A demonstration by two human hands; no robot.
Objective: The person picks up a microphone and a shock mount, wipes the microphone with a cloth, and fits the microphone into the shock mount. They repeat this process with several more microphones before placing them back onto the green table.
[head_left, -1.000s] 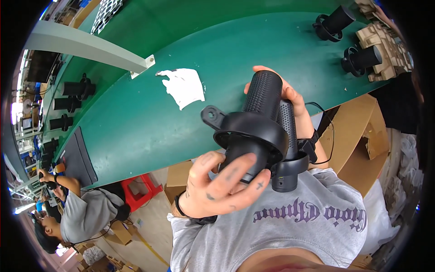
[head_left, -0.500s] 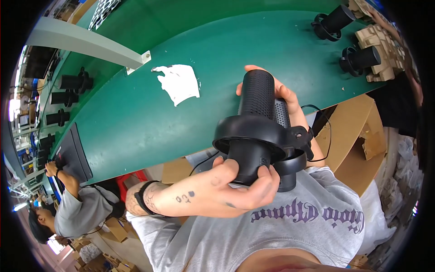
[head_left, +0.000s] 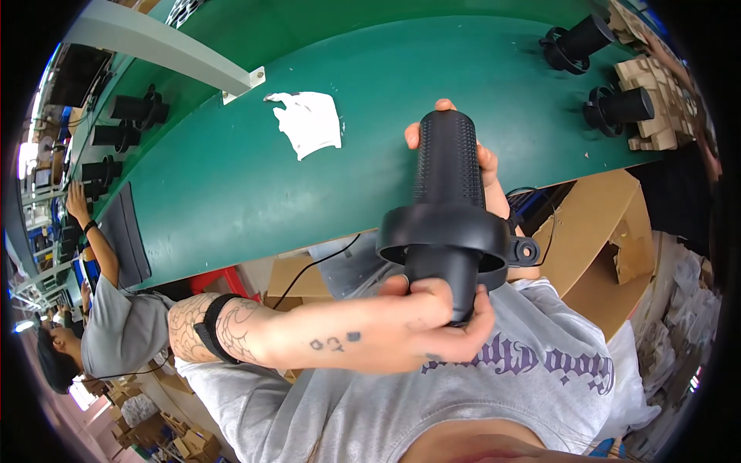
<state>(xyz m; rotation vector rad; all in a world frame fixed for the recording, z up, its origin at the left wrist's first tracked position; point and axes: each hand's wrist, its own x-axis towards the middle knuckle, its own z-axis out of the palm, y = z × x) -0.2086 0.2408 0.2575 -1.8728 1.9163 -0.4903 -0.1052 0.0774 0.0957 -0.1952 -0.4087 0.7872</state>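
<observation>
A black microphone (head_left: 448,170) with a textured body and a wide ring mount (head_left: 444,228) is held up in front of my chest. My left hand (head_left: 386,328) pinches its narrow lower end between thumb and fingers. Behind the upper body, my right hand (head_left: 490,166) is wrapped round it; only some fingertips and part of the wrist show. A side bracket (head_left: 526,251) sticks out to the right of the ring. Part of a second dark rounded piece shows behind the ring, mostly hidden.
A white cloth or glove (head_left: 309,127) lies on the green table (head_left: 255,208). Black microphones (head_left: 617,108) stand at the far right beside cardboard trays (head_left: 656,92); several more (head_left: 139,112) line the left. A grey post (head_left: 170,46) rises far left. An open carton (head_left: 598,231) stands right; a co-worker sits left.
The microphone has turned in my hands, and the perforated piece behind it is now hidden. My left forearm shows more at the left. The co-worker's hand has moved up to the microphones.
</observation>
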